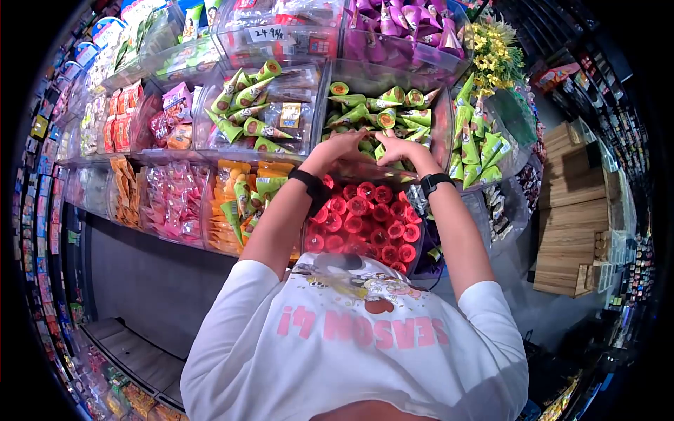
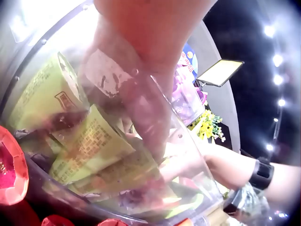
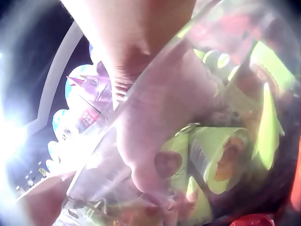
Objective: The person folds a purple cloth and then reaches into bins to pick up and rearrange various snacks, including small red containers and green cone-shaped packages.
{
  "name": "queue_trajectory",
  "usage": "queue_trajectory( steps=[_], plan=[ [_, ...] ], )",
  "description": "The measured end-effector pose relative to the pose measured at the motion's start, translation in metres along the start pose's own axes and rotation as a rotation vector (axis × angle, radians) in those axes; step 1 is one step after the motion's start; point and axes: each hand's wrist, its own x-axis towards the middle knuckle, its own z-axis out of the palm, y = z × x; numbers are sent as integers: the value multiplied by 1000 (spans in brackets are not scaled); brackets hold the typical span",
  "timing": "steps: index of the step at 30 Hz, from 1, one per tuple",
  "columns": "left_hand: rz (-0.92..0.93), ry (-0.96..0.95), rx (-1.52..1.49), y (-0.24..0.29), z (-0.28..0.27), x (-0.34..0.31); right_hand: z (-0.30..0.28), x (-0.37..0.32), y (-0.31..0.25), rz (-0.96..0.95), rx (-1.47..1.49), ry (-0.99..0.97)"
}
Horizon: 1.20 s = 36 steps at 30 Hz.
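Note:
Both hands reach into a clear plastic bin [image 1: 439,151] of green cone-shaped snack packets [image 1: 351,116]. In the head view my left hand [image 1: 344,146] comes in from the left, fingers extended among the cones. Facing it, my right hand [image 1: 400,147] has its thumb and fingers spread apart, with green packets between and below them. Through the bin's wall, the left wrist view shows the left hand [image 2: 146,108] pointing down beside a green cone [image 2: 94,146]. The right thumb lies straight against a cone [image 3: 216,155] in the right wrist view; the other right fingertips are hidden.
Red cone packets [image 1: 365,217] fill the bin nearest the body. Purple cones [image 1: 404,24] stand behind, more green cones [image 1: 481,144] to the right. Orange packets [image 1: 225,200] and pink packets [image 1: 175,200] sit left. Yellow flowers [image 1: 495,56] and a wooden display [image 1: 572,203] are at right.

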Motion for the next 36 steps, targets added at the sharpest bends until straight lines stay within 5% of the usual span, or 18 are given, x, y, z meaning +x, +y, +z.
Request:
queue_trajectory(
  steps=[10, 18, 20, 27, 30, 36],
  plan=[
    [22, -224, -29, -9, -11, 27, -30, 4, -15, 141, -176, -272],
    [62, -124, -80, -4, -19, 17, -18, 16, 4, 3, -127, -152],
    [38, -219, -110, 7, -29, 6, -11, 4, 1, 6, -89, -69],
    [203, 32, -176, 5, -20, 1, -9, -26, -8, -100, -12, 169],
    [333, 300, -118, -4, -10, 8, -6, -27, 3, -154, 51, 298],
    [357, 482, -275, -8, -27, 13, -23, -39, -1, -309, 42, 574]
  ],
)
